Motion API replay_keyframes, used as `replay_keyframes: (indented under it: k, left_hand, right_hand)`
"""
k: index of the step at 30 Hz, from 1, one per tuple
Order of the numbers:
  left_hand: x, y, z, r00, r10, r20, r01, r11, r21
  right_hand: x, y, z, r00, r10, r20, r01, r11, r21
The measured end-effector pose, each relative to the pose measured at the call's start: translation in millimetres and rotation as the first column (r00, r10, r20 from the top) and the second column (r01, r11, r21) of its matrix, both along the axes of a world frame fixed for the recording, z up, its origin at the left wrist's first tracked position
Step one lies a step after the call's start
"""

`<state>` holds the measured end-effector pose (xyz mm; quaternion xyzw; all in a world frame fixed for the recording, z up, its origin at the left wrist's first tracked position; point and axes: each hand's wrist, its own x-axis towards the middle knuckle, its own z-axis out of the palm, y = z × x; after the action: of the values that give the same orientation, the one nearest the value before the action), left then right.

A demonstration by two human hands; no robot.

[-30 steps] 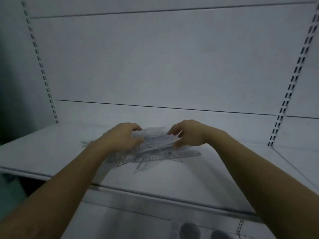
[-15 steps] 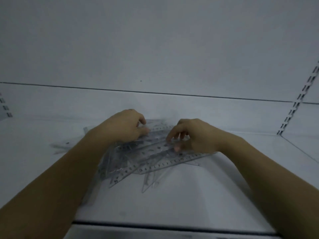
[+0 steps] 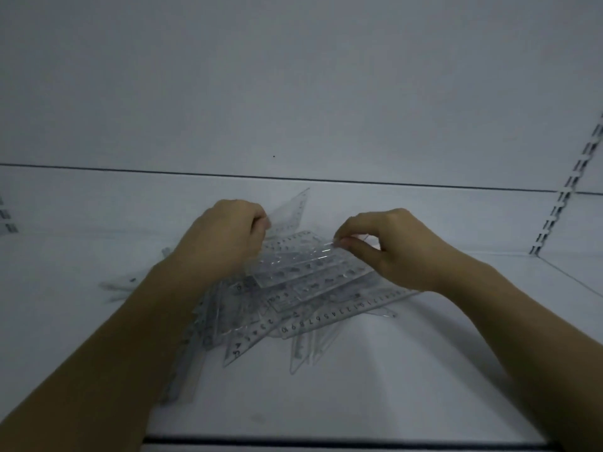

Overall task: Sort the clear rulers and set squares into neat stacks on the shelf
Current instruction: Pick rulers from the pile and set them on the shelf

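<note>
A jumbled pile of clear rulers and set squares (image 3: 287, 308) lies on the white shelf (image 3: 391, 386), fanned out in several directions. My left hand (image 3: 225, 239) grips a clear piece (image 3: 293, 210) and tilts it up off the back of the pile. My right hand (image 3: 394, 249) pinches the far end of a clear stencil ruler (image 3: 310, 265) between thumb and fingertips, its right end lifted slightly above the heap. A numbered ruler (image 3: 346, 313) sticks out at the front right. Both forearms cover parts of the pile.
The shelf's white back panel (image 3: 293, 93) rises right behind the pile. A slotted upright (image 3: 567, 187) runs down the right side, and the shelf's dark front edge (image 3: 326, 440) is near the bottom. Bare shelf lies left and right of the pile.
The camera has moved closer. My left hand has lifted a clear piece up at the back, and my right hand has gone from resting on the pile to pinching a ruler's end.
</note>
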<state>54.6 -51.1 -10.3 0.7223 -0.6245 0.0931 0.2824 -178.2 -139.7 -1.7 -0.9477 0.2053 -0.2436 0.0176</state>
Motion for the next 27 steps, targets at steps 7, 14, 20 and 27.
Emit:
replay_keyframes:
  k: [7, 14, 20, 27]
  left_hand:
    - [5.0, 10.4, 5.7, 0.964, -0.087, -0.251, 0.069, 0.994, -0.080]
    - [-3.0, 12.5, 8.2, 0.948, -0.122, -0.293, 0.099, 0.991, -0.092]
    - [-12.1, 6.5, 14.0, 0.934, -0.124, -0.336, 0.079, 0.987, -0.143]
    - [-58.6, 3.5, 38.1, 0.942, -0.198, -0.272, 0.161, 0.975, -0.151]
  right_hand:
    - [-16.4, -20.5, -0.1, 0.985, -0.159, -0.062, 0.165, 0.979, 0.116]
    - [-30.5, -34.5, 4.2, 0.953, -0.242, -0.180, 0.266, 0.957, 0.120]
    - [-55.1, -38.6, 29.1, 0.937, -0.336, -0.100, 0.346, 0.931, 0.117]
    - [-130.3, -30.3, 55.4, 0.898, -0.439, -0.014, 0.437, 0.892, 0.116]
